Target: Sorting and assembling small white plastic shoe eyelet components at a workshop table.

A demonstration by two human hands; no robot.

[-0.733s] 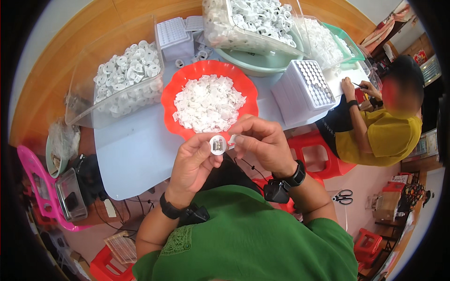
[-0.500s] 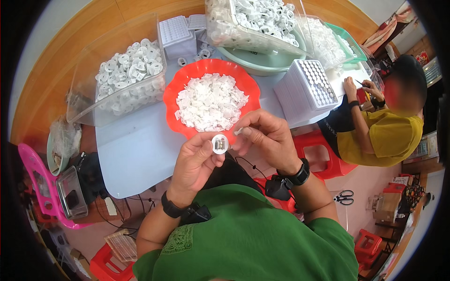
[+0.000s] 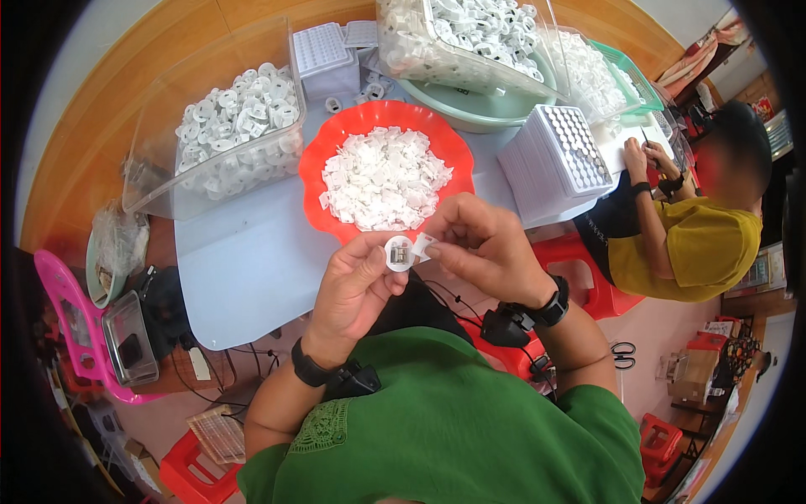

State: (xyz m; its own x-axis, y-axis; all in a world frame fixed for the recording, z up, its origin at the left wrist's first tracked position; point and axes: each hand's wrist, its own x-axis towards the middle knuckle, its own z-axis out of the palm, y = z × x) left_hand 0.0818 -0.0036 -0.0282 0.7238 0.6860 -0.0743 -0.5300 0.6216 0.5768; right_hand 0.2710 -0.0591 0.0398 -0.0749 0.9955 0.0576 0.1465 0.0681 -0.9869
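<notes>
My left hand (image 3: 357, 281) pinches a small round white plastic housing (image 3: 400, 254) between thumb and fingers. Metal parts show in the square recess of its face. Close beside it, my right hand (image 3: 483, 248) grips a small flat white plastic piece (image 3: 425, 245) by thumb and fingertips. That piece is at the housing's right edge; whether the two touch I cannot tell. Just beyond my hands stands a red scalloped bowl (image 3: 315, 181), heaped with similar small white pieces (image 3: 386, 178).
A clear bin (image 3: 155, 189) of round white parts stands left on the blue table (image 3: 235, 286). Stacked white trays (image 3: 546, 168) stand right, and another clear bin (image 3: 470, 63) rests over a pale green basin (image 3: 478, 113). At right sits a co-worker (image 3: 688, 244) in yellow.
My right hand has turned the flat white piece so its broad side shows, and brought it up to the round housing. The whole view has shifted slightly.
</notes>
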